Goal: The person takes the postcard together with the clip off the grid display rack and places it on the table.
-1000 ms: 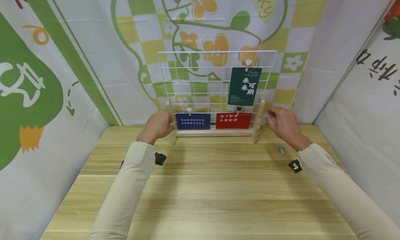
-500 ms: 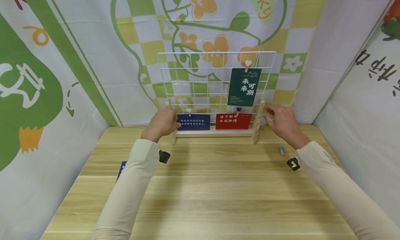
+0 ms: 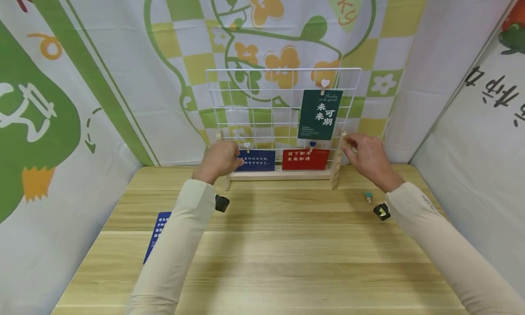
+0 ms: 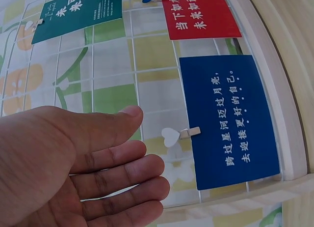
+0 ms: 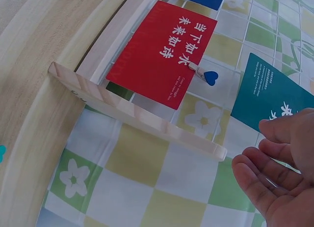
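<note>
A white wire grid rack (image 3: 283, 69) stands in a wooden base (image 3: 283, 175) at the back of the table. Clipped low on its left is a blue card (image 4: 230, 124), held by a white heart peg (image 4: 170, 137). Beside it hangs a red card (image 3: 305, 160) with a blue heart peg (image 5: 211, 78), and higher up a green card (image 3: 320, 114). My left hand (image 3: 219, 160), fingers loosely bent and holding nothing, is in front of the rack's left side, overlapping the blue card. Similarly relaxed, my right hand (image 3: 369, 157) is at the right wooden post (image 3: 337, 164), its fingertips right by the post's top.
Another blue card (image 3: 157, 230) lies on the wooden table (image 3: 287, 242) at the left, partly hidden by the left sleeve. A small peg with a teal top (image 3: 368, 196) lies at the right. A patterned cloth (image 3: 164, 91) hangs behind the rack.
My left hand has moved right and slightly up, now overlapping the clipped blue card. The right hand has shifted a little left and up toward the post. More of the loose blue card shows.
</note>
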Demonstrator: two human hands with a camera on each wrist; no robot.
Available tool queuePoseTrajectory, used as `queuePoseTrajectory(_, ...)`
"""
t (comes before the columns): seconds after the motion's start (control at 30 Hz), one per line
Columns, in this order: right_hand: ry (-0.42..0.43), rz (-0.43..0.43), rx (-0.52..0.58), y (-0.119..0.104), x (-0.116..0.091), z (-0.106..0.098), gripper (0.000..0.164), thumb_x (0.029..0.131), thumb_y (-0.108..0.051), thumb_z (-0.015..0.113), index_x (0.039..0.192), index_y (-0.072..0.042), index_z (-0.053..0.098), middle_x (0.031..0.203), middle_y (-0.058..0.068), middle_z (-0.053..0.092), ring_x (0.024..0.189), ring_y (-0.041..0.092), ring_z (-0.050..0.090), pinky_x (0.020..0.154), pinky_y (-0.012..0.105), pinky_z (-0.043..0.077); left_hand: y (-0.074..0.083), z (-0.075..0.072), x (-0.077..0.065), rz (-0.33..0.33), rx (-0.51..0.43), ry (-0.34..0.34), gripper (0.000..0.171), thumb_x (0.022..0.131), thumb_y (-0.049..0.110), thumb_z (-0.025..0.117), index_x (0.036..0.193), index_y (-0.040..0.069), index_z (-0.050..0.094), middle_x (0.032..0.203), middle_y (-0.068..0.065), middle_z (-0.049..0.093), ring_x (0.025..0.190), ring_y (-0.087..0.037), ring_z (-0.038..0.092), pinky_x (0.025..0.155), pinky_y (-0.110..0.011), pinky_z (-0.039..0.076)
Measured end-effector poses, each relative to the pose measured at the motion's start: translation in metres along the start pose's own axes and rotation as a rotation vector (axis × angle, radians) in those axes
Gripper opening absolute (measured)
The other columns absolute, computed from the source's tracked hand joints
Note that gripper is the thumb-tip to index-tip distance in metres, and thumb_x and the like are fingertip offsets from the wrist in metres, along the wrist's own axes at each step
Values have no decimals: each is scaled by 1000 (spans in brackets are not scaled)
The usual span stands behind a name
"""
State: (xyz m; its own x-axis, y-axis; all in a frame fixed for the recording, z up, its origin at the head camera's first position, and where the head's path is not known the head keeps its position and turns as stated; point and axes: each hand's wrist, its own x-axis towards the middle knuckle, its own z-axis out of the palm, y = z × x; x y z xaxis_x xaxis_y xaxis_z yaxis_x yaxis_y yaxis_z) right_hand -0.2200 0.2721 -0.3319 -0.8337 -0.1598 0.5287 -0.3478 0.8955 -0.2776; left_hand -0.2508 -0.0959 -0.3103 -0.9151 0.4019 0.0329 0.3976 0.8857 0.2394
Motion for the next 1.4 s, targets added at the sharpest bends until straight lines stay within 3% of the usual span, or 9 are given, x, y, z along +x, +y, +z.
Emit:
queuePoseTrajectory(0.5, 13, 0, -18, -6, 10, 0, 21, 84, -14, 65, 99, 2, 66, 91, 21, 69, 79, 33, 66, 67, 48, 51, 12, 0, 6, 16, 32, -10, 50, 86, 28, 64, 52, 17, 29, 49, 6, 21, 43, -8, 20, 42, -22, 18)
queuePoseTrajectory(0.6, 18, 0, -13, -6, 11, -1, 22, 84, -14, 65, 99, 2, 66, 91, 21, 69, 80, 33, 66, 67, 47, 51, 14, 0, 7, 24, 38, -1, 45, 86, 28, 64, 53, 16, 36, 49, 6, 24, 44, -8, 23, 43, -22, 19)
queuePoseTrajectory(0.9, 23, -9, -14, -11, 17, -6, 21, 86, -15, 63, 99, 1, 66, 92, 20, 69, 80, 32, 66, 68, 46, 52, 21, 0, 13, 64, 36, 23, 53, 86, 27, 65, 52, 17, 25, 50, 5, 16, 45, -9, 16, 45, -22, 17)
queuePoseTrajectory(1.4, 11, -3, 1, -14, 24, -10, 25, 85, -15, 64, 104, 2, 66, 97, 21, 69, 83, 32, 67, 70, 44, 54, 29, 0, 19, 56, -7, -1, 52, 86, 27, 64, 51, 17, 28, 49, 6, 17, 43, -9, 16, 42, -22, 18)
